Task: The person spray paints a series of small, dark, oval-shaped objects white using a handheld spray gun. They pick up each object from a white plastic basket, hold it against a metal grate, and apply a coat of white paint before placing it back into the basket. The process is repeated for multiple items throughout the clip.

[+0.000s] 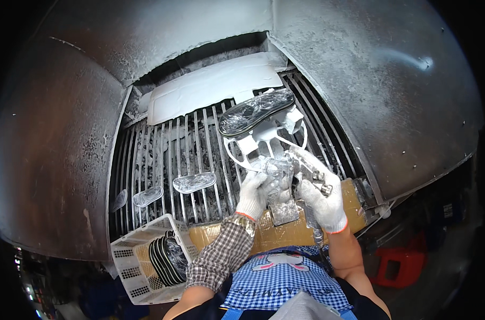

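Note:
My left hand (253, 193), in a white knit glove, has its fingers curled against a film-wrapped block (280, 176) below a white-coated stand (265, 133); what exactly it grips is partly hidden. My right hand (323, 200), also gloved, is wrapped round a spray gun whose metal knobs (322, 183) show between the fingers. From the gun a hose (313, 226) runs down toward my body. On top of the stand lies a dark shoe sole (257, 112) with a pale edge line and shiny film over its face, tilted up to the right.
A slatted metal rack (202, 144) lies between tall metal side walls (61, 154). Film-covered oval pieces (194, 183) sit at its left front. A white sheet (213, 85) lies at the back. At near left, a white plastic basket (133, 269) holds several black soles (159, 261).

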The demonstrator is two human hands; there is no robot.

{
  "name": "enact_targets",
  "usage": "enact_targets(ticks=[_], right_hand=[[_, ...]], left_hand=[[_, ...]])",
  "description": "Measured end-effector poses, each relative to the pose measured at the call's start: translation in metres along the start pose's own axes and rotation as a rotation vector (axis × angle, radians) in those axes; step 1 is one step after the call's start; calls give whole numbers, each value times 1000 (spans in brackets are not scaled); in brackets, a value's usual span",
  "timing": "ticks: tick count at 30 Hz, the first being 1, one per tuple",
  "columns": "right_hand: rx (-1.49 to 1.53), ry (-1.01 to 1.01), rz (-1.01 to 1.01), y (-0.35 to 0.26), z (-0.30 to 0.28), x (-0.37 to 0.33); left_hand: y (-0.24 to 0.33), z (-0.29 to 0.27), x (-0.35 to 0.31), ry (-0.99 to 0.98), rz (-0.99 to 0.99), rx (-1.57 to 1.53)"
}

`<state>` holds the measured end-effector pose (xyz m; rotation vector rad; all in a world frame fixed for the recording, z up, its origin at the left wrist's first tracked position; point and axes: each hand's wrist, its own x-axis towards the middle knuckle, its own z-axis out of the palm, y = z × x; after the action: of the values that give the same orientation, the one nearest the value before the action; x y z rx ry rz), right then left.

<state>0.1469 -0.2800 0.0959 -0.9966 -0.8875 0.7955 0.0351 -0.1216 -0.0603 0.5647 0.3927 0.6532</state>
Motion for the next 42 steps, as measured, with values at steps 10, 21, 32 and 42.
enact_targets(ticks=[10,21,32,42], right_hand=[[-129,140,-84,20,-16,21],[-119,275,-115,39,-29,27],[-117,263,-114,30,-24,18],[-17,340,-134,23,-27,31]], left_hand=[[-1,-5,5,38,-37,5],[1,-4,3,-4,-36,-8],[2,-9,4,-26,-54,-37],[6,-6,1,22,-42,-21]])
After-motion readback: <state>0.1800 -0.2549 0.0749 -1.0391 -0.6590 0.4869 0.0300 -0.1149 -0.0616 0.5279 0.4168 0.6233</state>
